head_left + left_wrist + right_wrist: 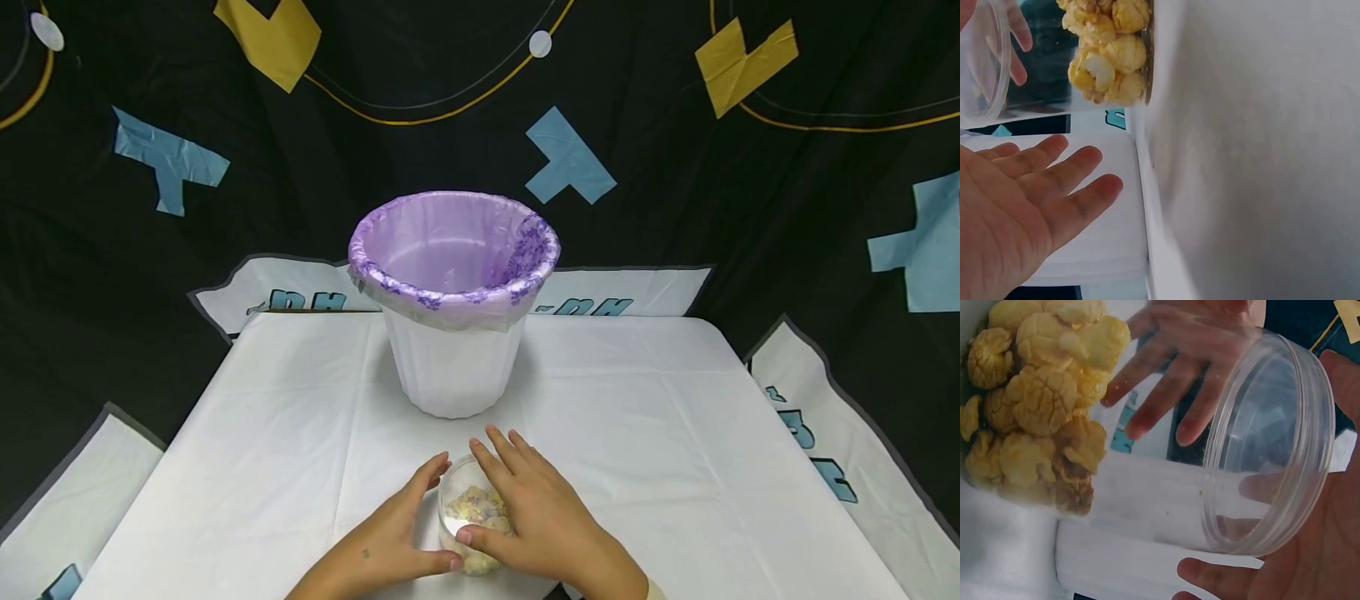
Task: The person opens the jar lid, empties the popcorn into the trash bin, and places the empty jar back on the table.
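A clear round plastic jar stands upright near the front of the table, its see-through lid on top. Caramel-coloured popcorn fills its lower part. My left hand is at the jar's left side, fingers spread and extended; a gap shows between them and the jar in the left wrist view. Over the lid's right side lies my right hand, fingers straight and pointing away, thumb stretched across toward the near rim. Part of the lid is hidden beneath it.
A white ribbed bin stands behind the jar, lined with a purple bag folded over its rim. White cloth covers the table. Behind hangs a black curtain with blue and gold shapes.
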A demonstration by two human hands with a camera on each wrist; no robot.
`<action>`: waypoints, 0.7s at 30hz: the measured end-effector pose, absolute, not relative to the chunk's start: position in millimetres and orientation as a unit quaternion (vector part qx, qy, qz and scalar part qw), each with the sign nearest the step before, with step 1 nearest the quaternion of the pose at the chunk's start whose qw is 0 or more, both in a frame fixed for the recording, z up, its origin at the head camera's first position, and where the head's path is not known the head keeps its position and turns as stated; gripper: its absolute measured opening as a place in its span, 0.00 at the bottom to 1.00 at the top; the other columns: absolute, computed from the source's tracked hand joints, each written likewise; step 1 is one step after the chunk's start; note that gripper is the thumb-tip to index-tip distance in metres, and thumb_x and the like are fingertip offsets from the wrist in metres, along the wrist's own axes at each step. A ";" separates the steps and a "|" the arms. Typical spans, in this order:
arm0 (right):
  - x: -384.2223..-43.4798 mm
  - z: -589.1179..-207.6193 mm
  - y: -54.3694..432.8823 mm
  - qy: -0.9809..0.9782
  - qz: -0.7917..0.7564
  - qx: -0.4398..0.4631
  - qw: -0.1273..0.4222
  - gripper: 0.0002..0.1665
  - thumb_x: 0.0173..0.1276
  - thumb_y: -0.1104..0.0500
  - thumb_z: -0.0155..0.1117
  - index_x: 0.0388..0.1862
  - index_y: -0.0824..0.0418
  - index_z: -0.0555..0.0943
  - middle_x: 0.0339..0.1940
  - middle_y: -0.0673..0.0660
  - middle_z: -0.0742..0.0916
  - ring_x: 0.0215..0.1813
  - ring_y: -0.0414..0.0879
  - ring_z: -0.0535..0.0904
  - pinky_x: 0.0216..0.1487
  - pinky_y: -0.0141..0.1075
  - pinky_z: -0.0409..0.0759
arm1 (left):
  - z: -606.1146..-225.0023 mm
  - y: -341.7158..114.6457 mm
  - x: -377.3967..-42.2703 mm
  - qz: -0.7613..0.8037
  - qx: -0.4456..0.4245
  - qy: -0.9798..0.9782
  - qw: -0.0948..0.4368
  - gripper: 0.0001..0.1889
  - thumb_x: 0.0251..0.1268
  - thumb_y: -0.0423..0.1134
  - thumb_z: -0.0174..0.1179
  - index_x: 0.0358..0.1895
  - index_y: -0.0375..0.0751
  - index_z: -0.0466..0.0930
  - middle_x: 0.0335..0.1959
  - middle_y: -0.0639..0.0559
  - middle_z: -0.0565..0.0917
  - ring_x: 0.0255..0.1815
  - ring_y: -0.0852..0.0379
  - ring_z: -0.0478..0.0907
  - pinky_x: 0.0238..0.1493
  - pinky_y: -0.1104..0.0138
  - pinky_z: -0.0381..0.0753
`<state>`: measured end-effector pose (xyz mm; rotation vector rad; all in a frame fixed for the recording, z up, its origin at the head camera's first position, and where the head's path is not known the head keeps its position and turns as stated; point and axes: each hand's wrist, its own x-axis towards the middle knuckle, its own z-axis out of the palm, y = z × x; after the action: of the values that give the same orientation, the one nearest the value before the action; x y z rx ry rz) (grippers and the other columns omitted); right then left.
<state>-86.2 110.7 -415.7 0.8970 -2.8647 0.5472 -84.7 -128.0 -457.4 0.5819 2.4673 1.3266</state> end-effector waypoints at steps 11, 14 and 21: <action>-84.9 -417.9 104.6 -0.935 0.159 0.315 0.043 0.60 0.59 0.16 0.46 0.81 0.50 0.56 0.81 0.57 0.60 0.78 0.59 0.59 0.72 0.54 0.67 | -461.5 -124.0 -91.1 0.462 0.218 0.846 0.149 0.60 0.47 0.66 0.73 0.80 0.59 0.44 0.79 0.49 0.58 0.78 0.45 0.57 0.71 0.40 0.60; -85.3 -418.9 103.1 -0.934 0.157 0.317 0.052 0.63 0.56 0.15 0.48 0.81 0.50 0.56 0.81 0.56 0.61 0.78 0.60 0.60 0.71 0.54 0.68 | -463.3 -123.0 -93.0 0.471 0.227 0.837 0.159 0.61 0.47 0.63 0.75 0.80 0.59 0.42 0.80 0.47 0.54 0.78 0.43 0.54 0.71 0.39 0.59; -85.8 -421.4 100.8 -0.931 0.163 0.319 0.065 0.64 0.53 0.14 0.51 0.81 0.48 0.57 0.79 0.55 0.64 0.76 0.60 0.63 0.67 0.54 0.72 | -466.8 -120.1 -97.2 0.488 0.244 0.819 0.177 0.63 0.48 0.57 0.76 0.81 0.52 0.39 0.80 0.42 0.51 0.78 0.39 0.54 0.71 0.38 0.59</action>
<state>-85.8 100.8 -421.4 0.9630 -2.8111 0.4932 -97.2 -120.1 -466.8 0.6918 2.3181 1.3795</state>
